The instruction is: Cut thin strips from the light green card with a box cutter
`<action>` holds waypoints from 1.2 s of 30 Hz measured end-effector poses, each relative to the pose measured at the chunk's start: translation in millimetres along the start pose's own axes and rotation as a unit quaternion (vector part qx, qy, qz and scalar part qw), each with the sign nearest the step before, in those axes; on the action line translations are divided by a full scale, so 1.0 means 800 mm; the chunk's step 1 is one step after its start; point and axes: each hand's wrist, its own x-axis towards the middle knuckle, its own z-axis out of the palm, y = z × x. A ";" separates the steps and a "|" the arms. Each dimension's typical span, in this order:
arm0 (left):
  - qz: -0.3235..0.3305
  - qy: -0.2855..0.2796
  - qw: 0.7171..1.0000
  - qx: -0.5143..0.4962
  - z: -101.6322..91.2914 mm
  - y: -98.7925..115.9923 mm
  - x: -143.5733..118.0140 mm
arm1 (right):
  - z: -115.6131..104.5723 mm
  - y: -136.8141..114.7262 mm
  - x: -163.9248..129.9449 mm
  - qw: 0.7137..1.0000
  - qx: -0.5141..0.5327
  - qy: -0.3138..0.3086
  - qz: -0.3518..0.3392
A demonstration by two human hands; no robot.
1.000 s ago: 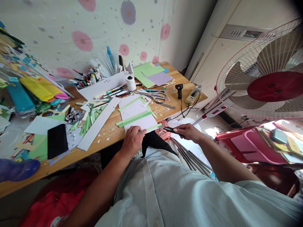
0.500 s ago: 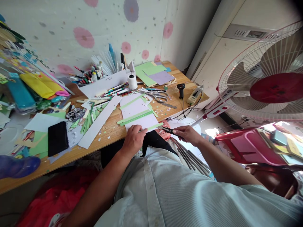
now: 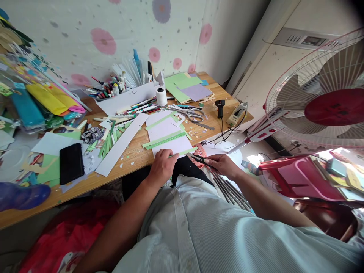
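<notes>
My left hand point(image 3: 164, 167) is closed on one end of a narrow green paper strip point(image 3: 187, 151) at the near edge of the desk. The strip points right, along the near edge of a pale lilac sheet point(image 3: 175, 147). In my right hand point(image 3: 223, 165) is a black utility knife point(image 3: 198, 158), its blade pointing left just below the strip. Whether blade and strip touch, I cannot tell. More green strips point(image 3: 166, 139) lie across the sheet.
Scissors point(image 3: 195, 113), a white thread spool point(image 3: 161, 97), a glue gun point(image 3: 220, 108) and a power strip point(image 3: 237, 113) are on the desk. A long white strip point(image 3: 122, 144) and a phone point(image 3: 71, 163) lie left. A fan point(image 3: 330, 106) stands right.
My right hand has brought the knife a little left and down, so the blade tip is now below the green strip instead of at its right end. The left hand stays on the strip.
</notes>
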 end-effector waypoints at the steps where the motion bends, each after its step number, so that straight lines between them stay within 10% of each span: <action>1: -0.001 -0.001 1.000 -0.002 0.000 0.000 0.000 | 0.003 -0.001 -0.001 1.000 0.003 0.000 0.003; 21: -0.046 0.137 0.989 -0.040 -0.014 -0.035 -0.053 | 0.032 -0.013 -0.010 1.000 0.028 0.004 0.013; 36: -0.023 0.039 0.999 -0.010 -0.026 -0.024 -0.036 | 0.027 -0.007 -0.009 1.000 0.019 0.014 0.012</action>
